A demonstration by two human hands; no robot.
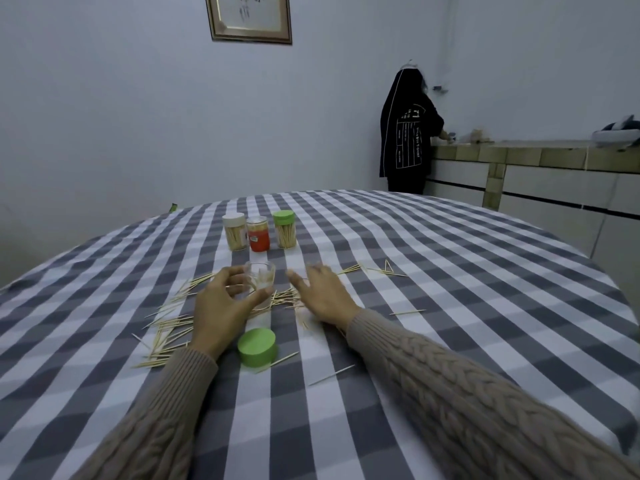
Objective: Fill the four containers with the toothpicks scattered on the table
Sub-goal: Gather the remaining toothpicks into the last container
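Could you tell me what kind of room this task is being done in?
Probably a home kitchen or dining room: a table under a checked tablecloth, a tiled counter along the wall where another person stands working, and a framed picture hung on the plain wall.

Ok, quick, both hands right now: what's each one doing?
Left hand: fingers curled around the small clear open-topped container, holding it.
Right hand: open, fingers spread, palm down over scattered wooden toothpicks, holding nothing.

Dim, cool, bluish light fills the room evenly, with no clear source and only faint, soft shadows. No glare shows. Wide-angle distortion bows the far edge of the counter (450, 237) into a curve. The sleeves (485, 393) at the bottom corners look soft and slightly smeared.
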